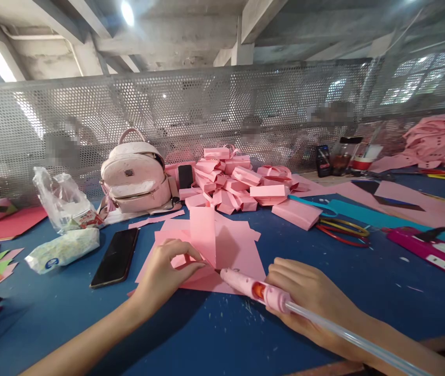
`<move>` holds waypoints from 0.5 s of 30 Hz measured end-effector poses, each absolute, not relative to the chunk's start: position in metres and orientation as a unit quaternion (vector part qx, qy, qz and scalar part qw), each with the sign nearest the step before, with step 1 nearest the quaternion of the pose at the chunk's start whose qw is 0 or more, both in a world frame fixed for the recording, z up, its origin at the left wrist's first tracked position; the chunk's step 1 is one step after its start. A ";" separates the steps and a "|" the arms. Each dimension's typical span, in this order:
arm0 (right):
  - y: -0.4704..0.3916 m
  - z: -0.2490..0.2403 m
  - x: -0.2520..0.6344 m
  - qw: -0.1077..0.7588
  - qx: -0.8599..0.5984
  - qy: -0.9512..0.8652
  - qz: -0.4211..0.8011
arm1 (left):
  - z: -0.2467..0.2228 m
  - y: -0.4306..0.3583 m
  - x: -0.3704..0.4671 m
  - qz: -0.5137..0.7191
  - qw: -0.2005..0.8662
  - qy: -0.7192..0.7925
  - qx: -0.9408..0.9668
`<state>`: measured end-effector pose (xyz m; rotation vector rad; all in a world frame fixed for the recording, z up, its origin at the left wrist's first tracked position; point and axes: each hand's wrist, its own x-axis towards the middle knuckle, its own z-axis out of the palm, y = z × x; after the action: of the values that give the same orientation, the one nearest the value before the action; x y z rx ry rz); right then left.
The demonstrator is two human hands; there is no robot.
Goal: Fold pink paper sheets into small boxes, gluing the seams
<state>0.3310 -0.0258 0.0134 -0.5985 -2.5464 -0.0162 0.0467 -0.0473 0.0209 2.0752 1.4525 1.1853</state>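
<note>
My left hand (pixel 174 263) pinches the edge of a folded pink paper piece (pixel 203 232), one panel of which stands upright. In my right hand (pixel 304 295) is a pink hot glue gun (pixel 241 282), with a clear glue stick (pixel 335 329) running out of its back. The gun's nozzle meets the lower edge of the paper piece, close to my left fingertips. Beneath lie flat pink paper sheets (pixel 245 245) on the blue table.
Behind the sheets rises a pile of folded pink paper boxes (pixel 230 180). A pink backpack (pixel 134 175), a black phone (pixel 115 257) and a tissue pack (pixel 63 249) sit to the left. Scissors (pixel 343 232) and a magenta device (pixel 431 250) lie right. A perforated metal panel (pixel 199 104) stands behind.
</note>
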 end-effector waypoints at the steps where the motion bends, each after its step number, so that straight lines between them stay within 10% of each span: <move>1: -0.026 0.014 0.331 0.259 -0.220 -0.941 -0.006 | 0.021 -0.047 0.046 0.417 0.173 0.513 0.730; 15: -0.023 0.026 0.331 0.267 -0.228 -0.936 -0.021 | 0.019 -0.046 0.045 0.421 0.177 0.510 0.729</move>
<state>0.3315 -0.0230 0.0260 -0.6157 -2.5273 -0.0565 0.0455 -0.0465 0.0195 2.0624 1.4437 1.1912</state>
